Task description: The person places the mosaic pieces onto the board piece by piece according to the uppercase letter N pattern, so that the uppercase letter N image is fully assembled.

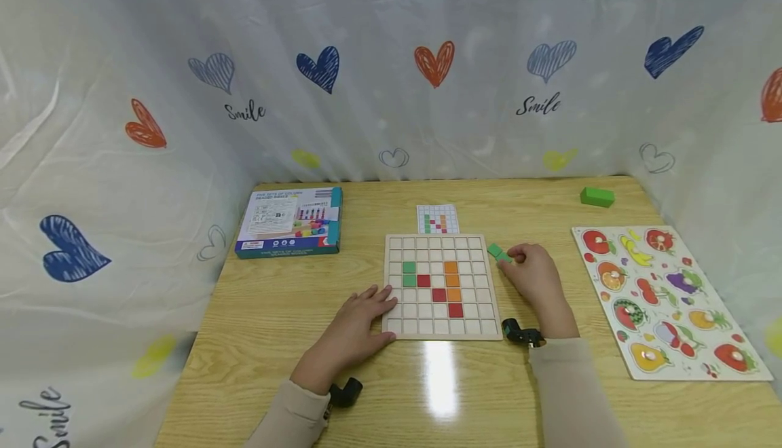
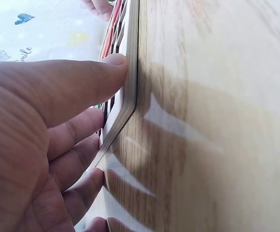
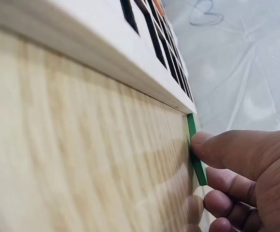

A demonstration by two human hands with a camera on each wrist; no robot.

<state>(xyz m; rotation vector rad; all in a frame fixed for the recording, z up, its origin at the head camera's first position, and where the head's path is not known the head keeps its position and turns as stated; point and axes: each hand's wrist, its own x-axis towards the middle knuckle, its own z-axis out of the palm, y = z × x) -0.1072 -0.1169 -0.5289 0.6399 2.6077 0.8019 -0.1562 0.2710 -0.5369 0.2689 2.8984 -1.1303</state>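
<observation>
A square wooden grid board (image 1: 440,331) lies on the table, with green (image 1: 408,274), red (image 1: 438,295) and orange tiles (image 1: 452,281) in some of its cells. My left hand (image 1: 357,322) rests at the board's left edge, fingers spread and thumb at the near corner; in the left wrist view the thumb (image 2: 89,87) touches the rim. Just off the board's right edge lie two small green tiles (image 1: 496,250), end to end. My right hand (image 1: 536,278) pinches the nearer one; in the right wrist view its thumb (image 3: 231,150) overlaps the green piece (image 3: 196,164).
Behind the board lies a small pattern card (image 1: 437,219) with coloured squares. A boxed toy set (image 1: 290,222) is at the back left. To the right are a fruit puzzle board (image 1: 666,305) and a green block (image 1: 597,197). A printed curtain (image 1: 379,115) hangs behind the table.
</observation>
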